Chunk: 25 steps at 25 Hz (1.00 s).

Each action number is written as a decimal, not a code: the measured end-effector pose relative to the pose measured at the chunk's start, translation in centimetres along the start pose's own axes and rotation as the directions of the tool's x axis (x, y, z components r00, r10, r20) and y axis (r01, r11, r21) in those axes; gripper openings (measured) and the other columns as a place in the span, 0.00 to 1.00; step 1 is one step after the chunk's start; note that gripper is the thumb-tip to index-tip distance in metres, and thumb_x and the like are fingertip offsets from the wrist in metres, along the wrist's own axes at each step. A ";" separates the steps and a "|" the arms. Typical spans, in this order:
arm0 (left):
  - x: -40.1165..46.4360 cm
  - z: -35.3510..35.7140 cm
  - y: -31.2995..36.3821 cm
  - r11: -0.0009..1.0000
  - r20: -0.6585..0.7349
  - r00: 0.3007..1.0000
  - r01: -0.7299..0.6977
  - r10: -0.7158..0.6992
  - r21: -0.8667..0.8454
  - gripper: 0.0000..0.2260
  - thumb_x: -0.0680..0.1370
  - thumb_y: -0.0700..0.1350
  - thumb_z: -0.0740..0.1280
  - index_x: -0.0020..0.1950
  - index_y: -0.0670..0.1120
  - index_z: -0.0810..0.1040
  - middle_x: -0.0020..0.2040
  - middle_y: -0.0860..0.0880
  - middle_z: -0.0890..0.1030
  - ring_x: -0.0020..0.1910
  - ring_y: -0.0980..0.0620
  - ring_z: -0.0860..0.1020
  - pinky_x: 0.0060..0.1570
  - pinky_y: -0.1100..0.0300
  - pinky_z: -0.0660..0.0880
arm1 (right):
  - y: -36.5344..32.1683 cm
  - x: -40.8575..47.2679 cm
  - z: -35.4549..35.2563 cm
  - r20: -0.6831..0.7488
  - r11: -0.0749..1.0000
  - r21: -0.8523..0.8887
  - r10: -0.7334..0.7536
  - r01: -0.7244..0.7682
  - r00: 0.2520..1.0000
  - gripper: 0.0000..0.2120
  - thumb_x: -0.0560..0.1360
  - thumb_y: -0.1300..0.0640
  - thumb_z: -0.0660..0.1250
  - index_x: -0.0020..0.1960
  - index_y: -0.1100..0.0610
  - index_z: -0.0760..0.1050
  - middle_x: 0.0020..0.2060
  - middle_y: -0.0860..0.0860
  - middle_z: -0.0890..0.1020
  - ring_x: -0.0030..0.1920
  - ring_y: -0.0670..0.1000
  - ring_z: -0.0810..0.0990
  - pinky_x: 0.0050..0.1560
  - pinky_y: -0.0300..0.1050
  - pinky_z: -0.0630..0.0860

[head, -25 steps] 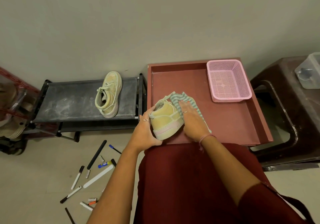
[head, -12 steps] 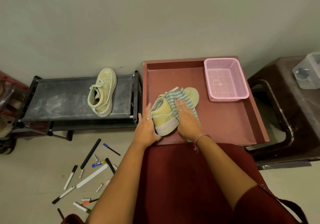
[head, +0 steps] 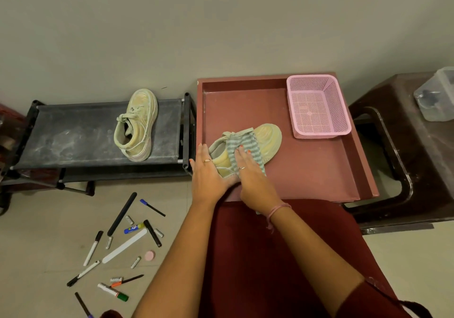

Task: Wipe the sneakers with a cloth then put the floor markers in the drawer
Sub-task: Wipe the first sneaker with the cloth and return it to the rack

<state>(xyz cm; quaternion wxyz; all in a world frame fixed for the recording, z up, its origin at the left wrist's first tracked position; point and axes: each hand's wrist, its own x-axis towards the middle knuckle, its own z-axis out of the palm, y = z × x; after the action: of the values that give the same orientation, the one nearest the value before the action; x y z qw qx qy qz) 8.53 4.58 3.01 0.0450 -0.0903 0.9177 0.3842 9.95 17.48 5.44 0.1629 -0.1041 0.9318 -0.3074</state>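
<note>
Looks like a plain room in a home, near a shoe-storage corner. Bare off-white painted wall (head: 221, 23) behind, pale beige tiled floor (head: 36, 239) below. Low black metal-framed shoe rack with a dusty dark fabric shelf (head: 73, 136) against the wall, one worn cream lace-up sneaker (head: 137, 126) on it. Beside it, a reddish-brown open drawer-like tray (head: 307, 170) holding a pink perforated plastic basket (head: 318, 106). Dark brown plastic stool (head: 405, 158) at the right. Loose markers and pens (head: 118, 244) scattered across the tiles.

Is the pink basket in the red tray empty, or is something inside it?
Empty. Through the open top of the pink basket, only its own perforated floor and mesh walls show.
</note>
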 end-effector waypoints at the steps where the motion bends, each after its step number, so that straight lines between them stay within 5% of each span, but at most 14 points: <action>1: 0.1 0.1 -0.2 1.000 -0.035 0.999 -0.007 0.008 0.017 0.52 0.66 0.59 0.76 0.77 0.38 0.52 0.77 0.42 0.59 0.77 0.45 0.54 0.76 0.44 0.47 | 0.1 -0.2 0.4 -0.019 0.991 -0.112 -0.076 0.074 0.997 0.34 0.74 0.69 0.52 0.77 0.60 0.45 0.77 0.53 0.46 0.77 0.53 0.45 0.76 0.50 0.52; 3: 0.5 0.2 -0.6 0.999 -0.080 0.997 -0.009 0.012 0.037 0.49 0.65 0.59 0.77 0.75 0.39 0.58 0.73 0.43 0.65 0.75 0.46 0.61 0.76 0.44 0.44 | 1.5 0.2 0.7 -0.039 0.924 -0.354 -0.171 0.146 0.985 0.30 0.74 0.64 0.44 0.76 0.61 0.54 0.76 0.55 0.57 0.75 0.55 0.58 0.71 0.53 0.64; 6: 0.7 0.4 -1.0 1.000 -0.089 0.996 -0.008 0.009 0.013 0.50 0.60 0.64 0.78 0.73 0.41 0.63 0.71 0.44 0.68 0.74 0.45 0.62 0.75 0.46 0.43 | 4.5 1.6 -0.4 -0.135 0.874 -0.487 -0.065 -0.009 0.989 0.29 0.74 0.62 0.44 0.73 0.60 0.63 0.72 0.55 0.67 0.70 0.55 0.68 0.64 0.55 0.72; 10: -0.3 1.0 -0.6 0.999 -0.105 0.994 -0.034 0.032 -0.018 0.48 0.62 0.60 0.79 0.73 0.41 0.63 0.70 0.45 0.67 0.72 0.44 0.61 0.75 0.40 0.52 | 3.1 2.1 0.2 -0.130 0.925 -0.313 0.180 -0.213 0.975 0.29 0.75 0.62 0.39 0.76 0.63 0.49 0.76 0.58 0.52 0.77 0.56 0.50 0.74 0.55 0.55; 14: 0.4 0.6 -0.6 0.999 -0.113 0.994 0.002 -0.006 -0.033 0.40 0.66 0.52 0.78 0.72 0.41 0.64 0.69 0.44 0.68 0.71 0.45 0.65 0.76 0.44 0.46 | -1.6 0.9 1.5 -0.039 0.997 -0.053 0.055 -0.057 0.998 0.37 0.72 0.73 0.56 0.77 0.62 0.44 0.77 0.56 0.44 0.77 0.52 0.43 0.76 0.44 0.46; 17: 0.8 0.1 -0.6 0.999 -0.069 0.997 0.023 -0.025 -0.028 0.44 0.64 0.57 0.78 0.72 0.42 0.63 0.69 0.46 0.68 0.72 0.46 0.64 0.76 0.44 0.45 | 1.9 0.7 0.5 -0.114 0.944 -0.327 -0.095 0.053 0.989 0.28 0.74 0.67 0.48 0.74 0.64 0.58 0.74 0.59 0.60 0.73 0.56 0.63 0.70 0.51 0.66; 19: 0.6 0.2 -0.4 0.999 -0.059 0.998 0.027 -0.029 -0.031 0.47 0.62 0.60 0.79 0.73 0.42 0.63 0.70 0.46 0.67 0.73 0.46 0.62 0.75 0.46 0.42 | 4.7 1.7 -0.6 -0.174 0.898 -0.425 0.037 -0.109 0.984 0.28 0.73 0.63 0.45 0.71 0.65 0.65 0.71 0.60 0.67 0.68 0.59 0.71 0.58 0.56 0.76; 22: 0.5 0.4 -0.2 0.999 -0.060 0.998 0.031 -0.034 -0.042 0.47 0.62 0.59 0.80 0.72 0.43 0.63 0.70 0.47 0.67 0.73 0.46 0.62 0.75 0.46 0.42 | 3.6 2.6 -1.3 -0.200 0.897 -0.369 0.181 -0.245 0.963 0.27 0.76 0.64 0.45 0.75 0.65 0.55 0.75 0.61 0.57 0.75 0.60 0.56 0.70 0.58 0.63; 25: 0.6 0.4 -0.4 0.999 -0.059 0.998 0.033 -0.036 -0.042 0.44 0.64 0.56 0.79 0.73 0.43 0.62 0.70 0.46 0.66 0.73 0.44 0.62 0.76 0.43 0.47 | -0.3 1.7 0.7 -0.082 0.960 -0.198 0.187 -0.200 0.979 0.33 0.76 0.69 0.53 0.76 0.64 0.42 0.76 0.59 0.43 0.77 0.56 0.41 0.75 0.48 0.44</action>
<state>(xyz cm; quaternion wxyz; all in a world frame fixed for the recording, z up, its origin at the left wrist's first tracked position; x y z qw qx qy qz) 8.00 4.53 2.34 0.0224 -0.1184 0.9089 0.3992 8.64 16.35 4.71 0.1512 -0.0189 0.9688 -0.1953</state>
